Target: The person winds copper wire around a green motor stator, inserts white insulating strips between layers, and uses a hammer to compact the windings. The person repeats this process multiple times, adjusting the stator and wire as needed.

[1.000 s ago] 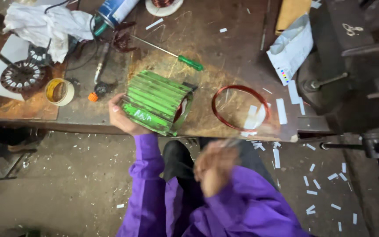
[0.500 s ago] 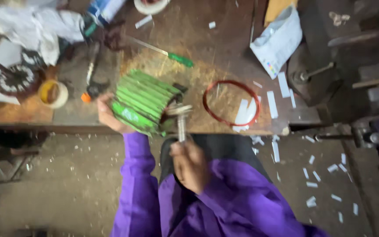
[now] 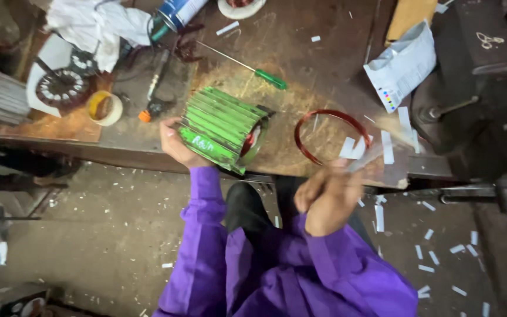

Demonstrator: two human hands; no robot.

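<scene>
A person in bright purple sleeves works at the near edge of a worn, dark wooden workbench (image 3: 324, 76) littered with scraps. The left hand (image 3: 177, 144) grips the near end of a green-painted, ribbed metal motor housing (image 3: 221, 126), fingers wrapped against its finned side; the housing lies on its side at the bench's front edge, its open end with copper windings facing right. The right hand (image 3: 330, 196) is raised in front of the body, below the bench edge and apart from the housing, fingers curled together around a slim pale strip (image 3: 368, 158); motion blur makes it hard to tell exactly what the strip is or how tightly it is pinched.

Just right of the housing a loose ring of reddish copper wire (image 3: 330, 135) lies flat on the bench, with white paper strips (image 3: 382, 144) resting on and beside its right side. Behind the housing a long screwdriver with a green handle (image 3: 271, 78) lies at a slant. To the left sit a small round yellowish roll of tape (image 3: 105, 108), a dark round toothed stator core (image 3: 61, 89) on white paper, and a crumpled white cloth (image 3: 98, 23). A white plastic bag (image 3: 403, 64) lies at the far right of the bench. More white strips dot the concrete floor (image 3: 89, 235) below.
</scene>
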